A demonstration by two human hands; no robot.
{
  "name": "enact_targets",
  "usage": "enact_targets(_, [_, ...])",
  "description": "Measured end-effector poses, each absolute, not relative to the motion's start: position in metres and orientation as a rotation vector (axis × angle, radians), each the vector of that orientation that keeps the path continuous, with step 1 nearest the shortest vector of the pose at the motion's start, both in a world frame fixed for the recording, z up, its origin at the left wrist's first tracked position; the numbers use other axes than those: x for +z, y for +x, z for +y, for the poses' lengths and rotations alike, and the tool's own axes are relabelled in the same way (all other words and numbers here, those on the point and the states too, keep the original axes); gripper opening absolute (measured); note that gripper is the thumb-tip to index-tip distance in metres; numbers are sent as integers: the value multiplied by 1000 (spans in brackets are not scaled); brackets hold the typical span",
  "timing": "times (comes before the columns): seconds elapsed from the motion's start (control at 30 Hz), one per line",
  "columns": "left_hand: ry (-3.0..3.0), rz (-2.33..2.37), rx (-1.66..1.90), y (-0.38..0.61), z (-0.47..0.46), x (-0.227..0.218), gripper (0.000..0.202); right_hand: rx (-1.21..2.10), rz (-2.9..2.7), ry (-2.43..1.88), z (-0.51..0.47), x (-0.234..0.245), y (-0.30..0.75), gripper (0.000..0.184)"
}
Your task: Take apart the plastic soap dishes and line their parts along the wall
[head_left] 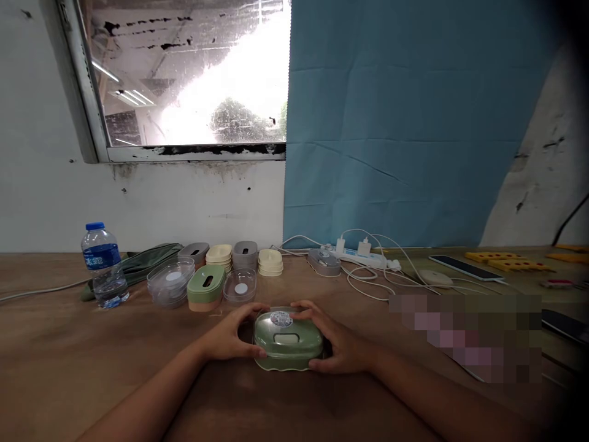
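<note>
Head view, left grip, right grip clasping green box, wooden table, window

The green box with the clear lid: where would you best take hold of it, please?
Probably by its two short rounded ends, from left and right: the green box lies flat, longer side to side, and the left hand and right hand cup those ends.

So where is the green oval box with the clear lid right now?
Head view, centre of the brown wooden table: the green oval plastic box sits clasped between the left hand and right hand, near a clear plastic dish.
</note>
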State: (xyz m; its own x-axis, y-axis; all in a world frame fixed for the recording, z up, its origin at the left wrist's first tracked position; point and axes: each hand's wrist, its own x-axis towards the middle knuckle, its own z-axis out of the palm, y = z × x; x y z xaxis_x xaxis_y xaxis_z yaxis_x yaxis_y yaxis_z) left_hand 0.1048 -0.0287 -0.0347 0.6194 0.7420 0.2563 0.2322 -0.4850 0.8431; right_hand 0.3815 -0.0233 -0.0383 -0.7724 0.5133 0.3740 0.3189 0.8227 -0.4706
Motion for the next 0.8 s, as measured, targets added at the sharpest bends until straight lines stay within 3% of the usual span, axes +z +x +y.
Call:
enact_targets(0.27, [2009, 766, 763, 104, -29, -34, 77, 559, -2553, -668, -25, -37, 385, 80])
enact_targets(0.5, [2087, 807, 747, 101, -30, -34, 76, 579, -2503, -643, -18, -39, 385, 76])
enact_targets(0.57, [2154, 874, 838, 101, -31, -31, 67, 551, -2465, -634, -12, -43, 389, 78])
enact_targets(0.7, [2133, 1018, 1261, 102, -33, -23, 30, 384, -2337, -734, 6, -49, 400, 72])
enact_targets(0.8, [1888, 1145, 1584, 103, -29, -21, 20, 145, -2052, -898, 33, -47, 408, 65])
